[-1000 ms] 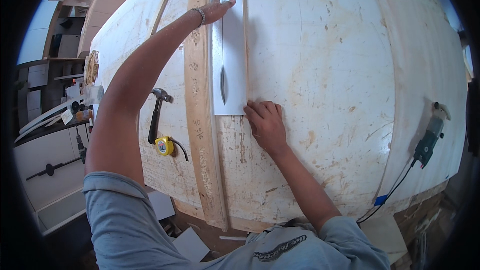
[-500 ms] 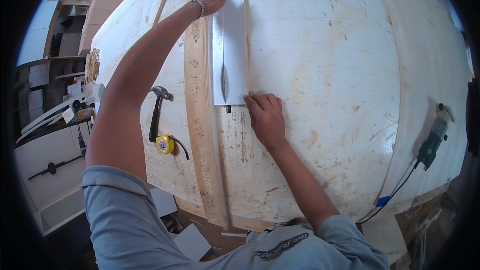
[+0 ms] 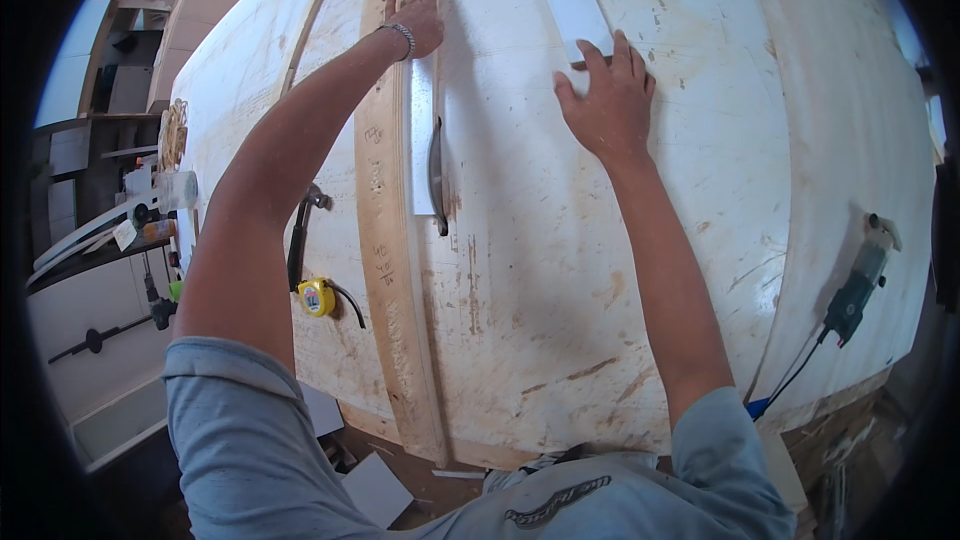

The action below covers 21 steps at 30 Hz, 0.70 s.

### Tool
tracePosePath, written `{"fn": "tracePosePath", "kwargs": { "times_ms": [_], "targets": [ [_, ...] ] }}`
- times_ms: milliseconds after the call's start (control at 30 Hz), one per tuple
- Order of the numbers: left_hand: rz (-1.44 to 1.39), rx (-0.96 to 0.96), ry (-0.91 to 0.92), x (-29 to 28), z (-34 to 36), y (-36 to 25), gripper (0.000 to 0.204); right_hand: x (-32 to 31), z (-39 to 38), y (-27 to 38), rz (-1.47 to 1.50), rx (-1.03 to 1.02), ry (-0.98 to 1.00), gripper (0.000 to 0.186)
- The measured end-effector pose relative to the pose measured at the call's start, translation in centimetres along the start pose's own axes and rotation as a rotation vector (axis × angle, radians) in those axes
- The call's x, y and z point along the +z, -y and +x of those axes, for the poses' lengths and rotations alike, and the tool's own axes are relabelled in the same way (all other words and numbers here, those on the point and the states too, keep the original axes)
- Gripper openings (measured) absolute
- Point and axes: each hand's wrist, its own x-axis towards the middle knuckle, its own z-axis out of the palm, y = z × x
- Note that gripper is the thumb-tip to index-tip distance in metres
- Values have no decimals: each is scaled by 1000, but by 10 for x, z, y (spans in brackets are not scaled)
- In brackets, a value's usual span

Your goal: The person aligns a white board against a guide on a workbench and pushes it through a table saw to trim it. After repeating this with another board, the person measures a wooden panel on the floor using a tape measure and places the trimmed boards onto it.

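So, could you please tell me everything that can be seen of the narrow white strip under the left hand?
The narrow white strip is long and flat with a glossy face; its material is unclear. It lies on the worktable, close along the right of the wooden batten, and runs out of the picture's top. Its near end looks square-cut. The left hand lies across it, fingers extended. A dark curved piece lies at its right edge.
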Motion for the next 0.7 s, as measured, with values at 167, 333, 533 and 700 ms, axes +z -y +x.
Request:
{"fn": "tracePosePath", "kwargs": {
  "times_ms": [167,333,533,700],
  "targets": [
    [164,-24,-16,-5,36,3,79,9,26,-46,-50,29,141,46],
    [204,-10,-46,-5,80,34,79,-9,27,-97,-92,30,22,43],
    [15,122,58,-45,136,9,83,-4,26,-113,-143,53,-16,48],
    [277,139,-172,-3,154,66,73,0,30,-95,-100,51,13,47]
  ]
}}
